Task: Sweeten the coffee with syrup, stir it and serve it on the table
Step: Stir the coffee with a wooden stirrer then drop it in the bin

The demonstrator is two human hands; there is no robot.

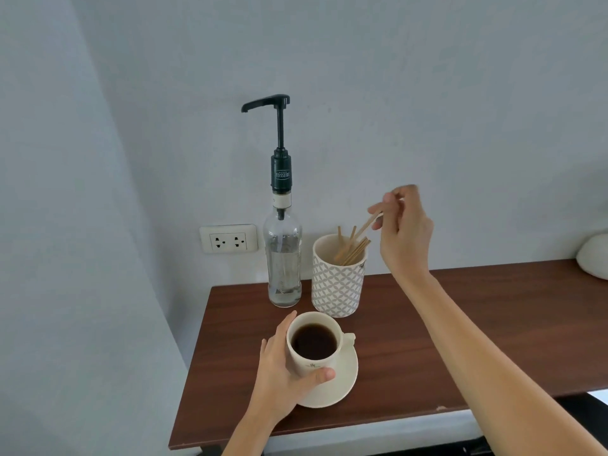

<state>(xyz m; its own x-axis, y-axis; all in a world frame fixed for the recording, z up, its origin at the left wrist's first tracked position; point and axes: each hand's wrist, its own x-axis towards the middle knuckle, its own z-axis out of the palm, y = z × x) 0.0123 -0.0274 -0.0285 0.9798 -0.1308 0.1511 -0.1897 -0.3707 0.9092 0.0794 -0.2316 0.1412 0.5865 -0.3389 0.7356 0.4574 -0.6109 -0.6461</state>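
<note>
- On the dark brown wooden table (477, 324), near its left front, stands a cream ceramic coffee cup (314, 347) w/ black coffee, upright on a cream round saucer (342, 380); cup handle points right
- Left hand (283, 366) wraps the cup from the cup's left side; thumb across the near wall by a small printed logo, fingers curled round the far-left side; palm pressed to the cup
- Behind the cup, slightly left: tall clear glass syrup bottle (284, 258) w/ black pump dispenser (278, 126); spout points left; bottle upright, apart from the cup; liquid inside looks clear, level hard to tell
- Behind the cup, slightly right, just beside the bottle: white cylindrical holder w/ grey lattice pattern (337, 284); holds a bunch of thin wooden stir sticks (350, 250) leaning right
- Right hand (404, 228) is up above and right of the holder; thumb & fingertips pinch the top of one wooden stick (370, 222); its lower end is lost among the bunch at the holder's rim; other fingers loosely curled; hand blurred
- Left of the bottle, on the pale wall: white double power socket (228, 239)
- Far right of the cup, at the table's back edge: white rounded object (594, 256), cut off by the frame; can't tell what it is
</note>
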